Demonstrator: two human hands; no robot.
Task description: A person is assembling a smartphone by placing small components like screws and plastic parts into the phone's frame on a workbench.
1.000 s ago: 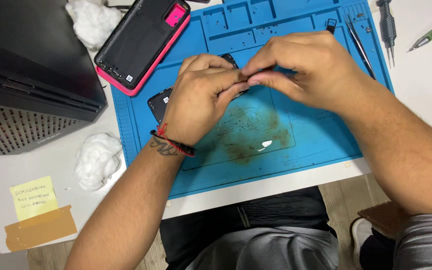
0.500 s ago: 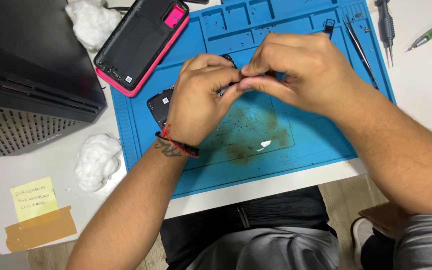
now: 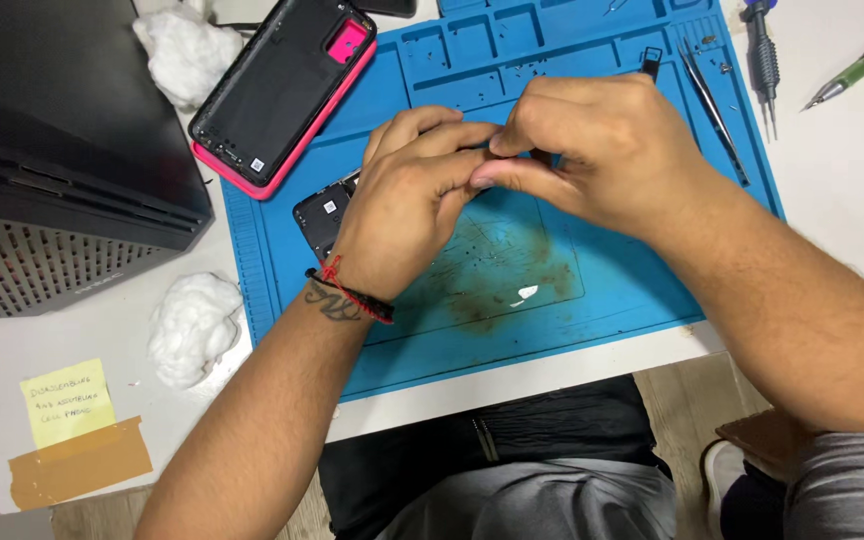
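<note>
My left hand (image 3: 407, 205) and my right hand (image 3: 592, 150) meet over the blue repair mat (image 3: 632, 285), fingertips pressed together on a small part that the fingers hide. Under my left hand lies a black phone body (image 3: 320, 215), only its left end showing. My left wrist wears a red and black cord. Both hands cover the middle of the phone, so what they grip cannot be made out.
A black phone back in a pink case (image 3: 282, 90) lies at the mat's upper left. Tweezers (image 3: 712, 105), a screwdriver (image 3: 760, 60) and a green pen tool (image 3: 857, 70) lie at the right. Cotton wads (image 3: 192, 315), a yellow note (image 3: 70, 402) and a black box (image 3: 52, 150) sit at the left.
My hands have stayed over the phone; the fingers have shifted slightly, my right thumb and forefinger pinching closer against my left fingertips.
</note>
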